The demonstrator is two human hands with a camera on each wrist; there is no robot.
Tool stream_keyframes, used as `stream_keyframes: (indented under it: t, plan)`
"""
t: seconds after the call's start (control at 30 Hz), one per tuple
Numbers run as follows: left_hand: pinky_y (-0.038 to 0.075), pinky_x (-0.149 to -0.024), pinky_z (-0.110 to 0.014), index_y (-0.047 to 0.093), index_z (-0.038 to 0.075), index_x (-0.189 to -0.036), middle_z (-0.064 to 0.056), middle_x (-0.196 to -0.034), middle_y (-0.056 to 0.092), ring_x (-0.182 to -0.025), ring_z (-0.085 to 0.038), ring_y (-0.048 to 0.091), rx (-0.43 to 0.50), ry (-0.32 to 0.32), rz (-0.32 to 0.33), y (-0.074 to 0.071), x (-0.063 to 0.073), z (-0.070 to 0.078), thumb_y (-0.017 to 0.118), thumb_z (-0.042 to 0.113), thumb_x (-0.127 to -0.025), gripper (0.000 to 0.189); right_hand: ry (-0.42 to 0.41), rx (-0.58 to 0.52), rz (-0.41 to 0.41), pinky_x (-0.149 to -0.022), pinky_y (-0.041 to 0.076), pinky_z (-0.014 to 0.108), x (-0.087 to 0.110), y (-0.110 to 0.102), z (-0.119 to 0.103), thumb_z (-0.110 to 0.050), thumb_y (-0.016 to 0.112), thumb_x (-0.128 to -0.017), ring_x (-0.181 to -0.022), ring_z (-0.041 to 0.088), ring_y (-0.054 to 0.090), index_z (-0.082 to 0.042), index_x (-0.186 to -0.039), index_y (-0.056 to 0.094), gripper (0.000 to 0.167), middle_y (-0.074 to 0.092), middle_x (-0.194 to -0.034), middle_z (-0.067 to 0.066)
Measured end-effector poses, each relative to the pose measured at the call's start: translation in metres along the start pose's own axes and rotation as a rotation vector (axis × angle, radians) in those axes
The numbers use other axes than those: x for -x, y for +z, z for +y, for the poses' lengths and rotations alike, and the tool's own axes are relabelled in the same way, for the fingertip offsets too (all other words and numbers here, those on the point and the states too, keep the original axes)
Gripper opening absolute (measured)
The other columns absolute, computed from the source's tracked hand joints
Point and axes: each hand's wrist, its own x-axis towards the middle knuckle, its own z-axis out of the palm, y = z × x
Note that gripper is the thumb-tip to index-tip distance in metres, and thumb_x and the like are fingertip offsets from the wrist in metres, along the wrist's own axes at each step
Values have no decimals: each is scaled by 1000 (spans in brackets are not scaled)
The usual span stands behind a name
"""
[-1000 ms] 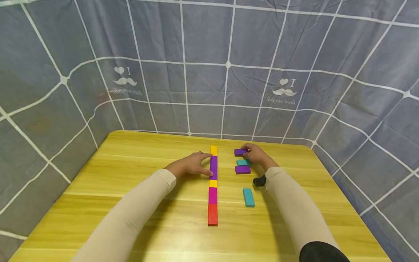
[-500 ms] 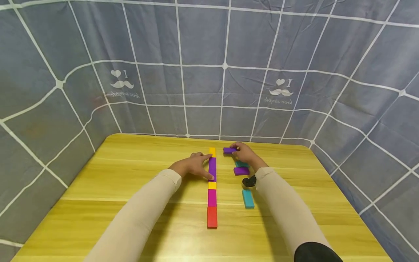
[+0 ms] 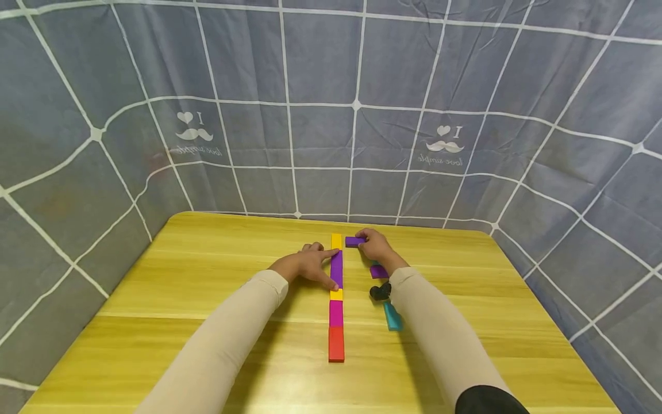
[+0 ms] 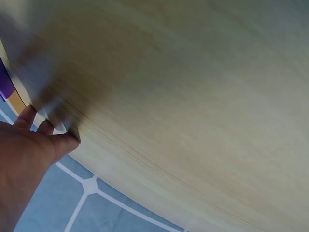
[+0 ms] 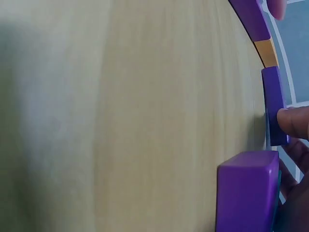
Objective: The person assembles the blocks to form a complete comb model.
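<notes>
A straight row of coloured blocks runs away from me in the head view: red [image 3: 336,345], magenta [image 3: 336,313], a yellow block [image 3: 336,295], a purple stretch [image 3: 337,265] and a far yellow block [image 3: 336,240]. My left hand [image 3: 311,265] reaches in from the left, thumb and index finger spread along the purple stretch and touching it. Just right of the row's far end, my right hand [image 3: 376,247] pinches a loose purple block [image 3: 353,242] between thumb and fingers. That block [image 5: 273,99] appears in the right wrist view too, where a small gap separates it from the row.
Another purple block [image 3: 378,272] lies under the right wrist, with a mostly hidden teal piece behind it. A teal block [image 3: 393,317] rests nearer me, partly covered by the right sleeve. A grey curtain [image 3: 320,138] stands behind the wooden table [image 3: 217,259].
My right hand has carried the pinched purple block leftward, close to the far end of the row. The left hand has stayed at the purple stretch.
</notes>
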Motion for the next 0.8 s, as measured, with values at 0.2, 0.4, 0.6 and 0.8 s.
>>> stream_keyframes:
  t: [0.2, 0.4, 0.6, 0.8]
  plan:
    - [38, -104, -53, 30, 28, -158, -13, -145, 36, -131, -32, 33, -14, 2, 7, 1, 0, 1, 80, 66, -69, 109, 20, 43, -12, -101, 41, 46, 3, 0, -3, -4, 60, -94, -114, 35, 55, -4, -124, 65, 31, 64, -126, 17]
    - [39, -105, -52, 28, 27, -158, -12, -145, 36, -132, -31, 32, -13, -23, 14, 2, -1, 1, 79, 67, -68, 111, 1, 43, -22, -105, 40, 48, 2, -1, 0, -4, 61, -93, -122, 37, 53, -3, -132, 61, 39, 61, -131, 20]
    - [40, -103, -50, 27, 28, -158, -12, -145, 36, -130, -30, 33, -17, -32, 9, 0, 0, 1, 78, 69, -68, 112, 0, 14, -7, -106, 40, 47, 2, -1, 2, -3, 58, -94, -121, 36, 54, 1, -128, 61, 34, 61, -130, 21]
    - [41, -102, -50, 26, 28, -159, -13, -143, 36, -130, -30, 33, -26, -48, -1, 2, -2, 3, 77, 73, -66, 115, 13, 17, 8, -103, 42, 46, 4, 0, 1, -2, 57, -95, -116, 35, 56, 0, -125, 64, 31, 63, -127, 19]
